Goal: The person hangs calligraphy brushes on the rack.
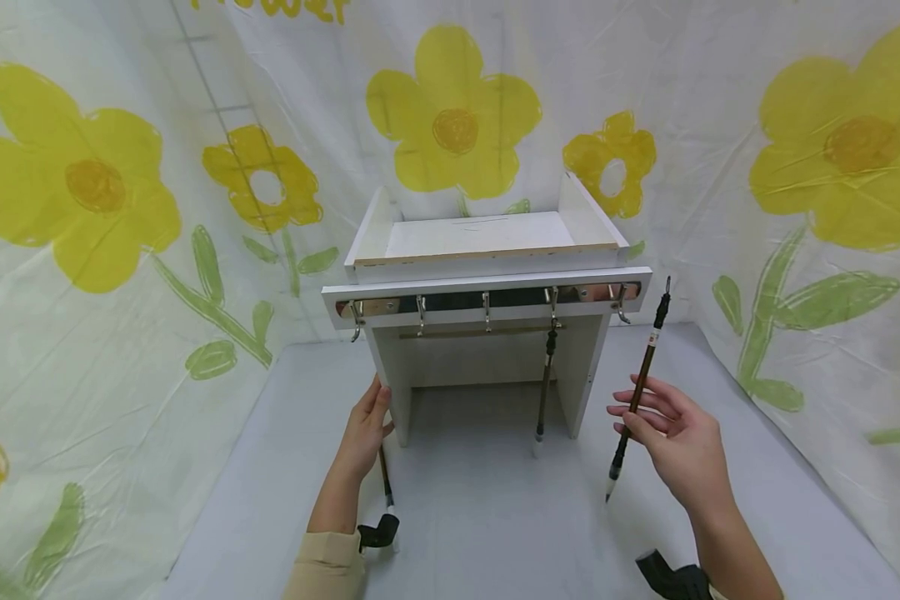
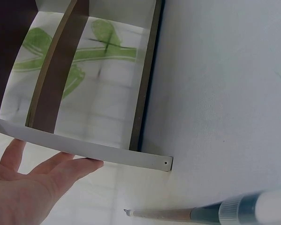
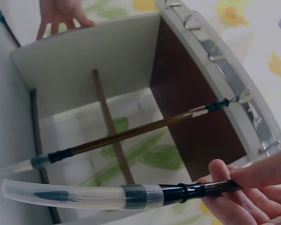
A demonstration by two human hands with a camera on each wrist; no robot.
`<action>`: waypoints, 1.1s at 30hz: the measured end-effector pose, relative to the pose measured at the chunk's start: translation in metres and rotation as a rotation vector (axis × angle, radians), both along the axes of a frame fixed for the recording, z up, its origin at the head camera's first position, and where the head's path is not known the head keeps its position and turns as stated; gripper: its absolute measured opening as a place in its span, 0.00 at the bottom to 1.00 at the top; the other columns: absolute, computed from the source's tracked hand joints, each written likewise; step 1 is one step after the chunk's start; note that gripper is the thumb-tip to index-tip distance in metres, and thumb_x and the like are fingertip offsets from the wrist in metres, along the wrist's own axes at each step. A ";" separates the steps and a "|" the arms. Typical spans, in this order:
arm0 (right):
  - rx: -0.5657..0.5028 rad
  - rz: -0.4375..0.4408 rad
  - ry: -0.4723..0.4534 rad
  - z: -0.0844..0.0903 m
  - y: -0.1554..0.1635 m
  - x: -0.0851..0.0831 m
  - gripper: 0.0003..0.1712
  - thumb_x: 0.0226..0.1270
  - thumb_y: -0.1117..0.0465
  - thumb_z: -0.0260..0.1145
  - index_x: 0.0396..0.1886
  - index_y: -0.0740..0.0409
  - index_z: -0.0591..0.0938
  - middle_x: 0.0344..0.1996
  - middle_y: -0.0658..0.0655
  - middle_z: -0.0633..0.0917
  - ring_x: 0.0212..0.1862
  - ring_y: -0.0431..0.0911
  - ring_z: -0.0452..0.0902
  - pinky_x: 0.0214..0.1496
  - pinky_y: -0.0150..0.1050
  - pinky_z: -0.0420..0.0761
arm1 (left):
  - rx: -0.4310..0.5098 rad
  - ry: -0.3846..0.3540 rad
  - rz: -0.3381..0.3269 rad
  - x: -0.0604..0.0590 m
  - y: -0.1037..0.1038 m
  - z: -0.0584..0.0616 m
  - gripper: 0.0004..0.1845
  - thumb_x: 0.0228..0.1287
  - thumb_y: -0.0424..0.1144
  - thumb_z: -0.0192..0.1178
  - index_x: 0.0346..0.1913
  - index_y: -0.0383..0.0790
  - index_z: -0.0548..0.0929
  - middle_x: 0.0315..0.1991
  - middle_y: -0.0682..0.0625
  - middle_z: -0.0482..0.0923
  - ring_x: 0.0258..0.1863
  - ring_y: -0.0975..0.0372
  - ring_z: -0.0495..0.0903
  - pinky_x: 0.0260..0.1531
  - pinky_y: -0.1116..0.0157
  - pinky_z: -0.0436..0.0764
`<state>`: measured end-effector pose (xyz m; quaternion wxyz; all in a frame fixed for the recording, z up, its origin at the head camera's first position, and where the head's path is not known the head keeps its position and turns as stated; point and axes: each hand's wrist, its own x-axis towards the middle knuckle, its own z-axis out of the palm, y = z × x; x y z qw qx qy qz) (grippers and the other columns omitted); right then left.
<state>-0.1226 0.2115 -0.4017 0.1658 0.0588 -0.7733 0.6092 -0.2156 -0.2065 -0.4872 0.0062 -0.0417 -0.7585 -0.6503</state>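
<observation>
My right hand [image 1: 678,446] pinches a calligraphy brush [image 1: 647,362] between thumb and fingers, right of a white shelf rack [image 1: 487,283]. The brush tilts, its hanging loop up and its tip down; a clear cap [image 3: 18,193] covers the tip in the right wrist view. My left hand [image 1: 363,429] rests with extended fingers against the outer face of the rack's left side panel [image 2: 107,153]. A second brush [image 1: 545,387] hangs from the fourth hook [image 1: 552,298] from the left. Beside my left wrist is a third brush [image 1: 386,479], partly hidden by the hand.
Several metal hooks [image 1: 422,312] line a shiny strip along the rack's front, and a wooden rod [image 3: 107,115] crosses beneath. The rack stands on a pale tabletop [image 1: 465,533]. A white curtain with painted yellow flowers [image 1: 453,108] surrounds it.
</observation>
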 end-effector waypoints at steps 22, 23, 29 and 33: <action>-0.005 0.018 0.049 0.011 -0.008 0.010 0.28 0.68 0.74 0.66 0.67 0.65 0.74 0.47 0.53 0.88 0.44 0.41 0.89 0.44 0.38 0.88 | -0.012 -0.011 0.000 0.001 0.000 0.000 0.38 0.77 0.63 0.43 0.82 0.55 0.50 0.82 0.50 0.46 0.80 0.47 0.51 0.65 0.41 0.70; -0.009 0.022 0.052 0.012 -0.008 0.010 0.28 0.67 0.74 0.66 0.67 0.65 0.74 0.47 0.52 0.88 0.44 0.41 0.89 0.44 0.38 0.88 | -0.012 -0.011 0.001 0.001 0.000 0.000 0.37 0.77 0.63 0.43 0.82 0.55 0.50 0.82 0.50 0.46 0.80 0.47 0.51 0.65 0.41 0.70; -0.041 0.042 0.053 0.013 -0.011 0.012 0.28 0.66 0.76 0.67 0.66 0.66 0.75 0.46 0.54 0.88 0.44 0.42 0.89 0.43 0.39 0.88 | -0.010 -0.005 0.000 0.002 0.001 0.001 0.37 0.77 0.62 0.43 0.82 0.56 0.50 0.82 0.50 0.46 0.80 0.47 0.51 0.65 0.40 0.69; -0.058 0.061 0.054 0.014 -0.012 0.012 0.28 0.66 0.76 0.67 0.66 0.66 0.74 0.47 0.58 0.88 0.45 0.43 0.89 0.44 0.40 0.88 | -0.009 -0.004 0.002 0.002 0.000 0.001 0.37 0.77 0.63 0.43 0.82 0.56 0.50 0.82 0.51 0.47 0.80 0.47 0.51 0.65 0.40 0.69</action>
